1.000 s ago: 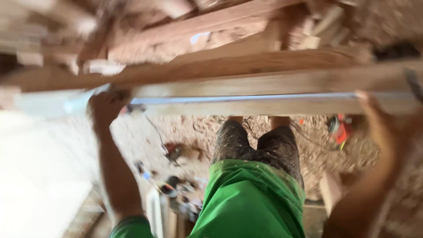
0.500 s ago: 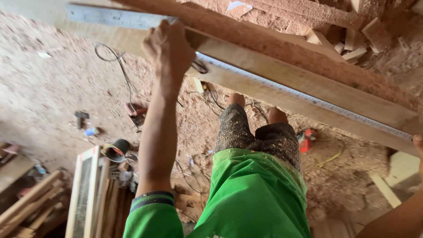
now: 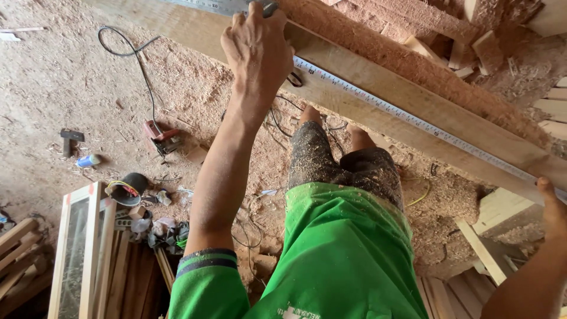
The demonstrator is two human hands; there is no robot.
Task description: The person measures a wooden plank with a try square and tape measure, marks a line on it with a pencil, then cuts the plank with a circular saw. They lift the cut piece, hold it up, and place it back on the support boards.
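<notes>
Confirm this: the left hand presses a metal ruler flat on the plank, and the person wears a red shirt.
Wrong on the colour. The head view shows the left hand pressing the ruler on the plank, but the shirt is green.

Sawdust-covered floor (image 3: 53, 88) in daylight; a black cable (image 3: 139, 65) snakes far left, wooden frames (image 3: 82, 248) (stacked) lie near left.

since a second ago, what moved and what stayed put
The view swung, so the plank now runs slantwise rather than level. The left hand kept pressing the ruler onto it, with a dark tool now showing at its fingertips. The right hand stayed at the far end.
</notes>
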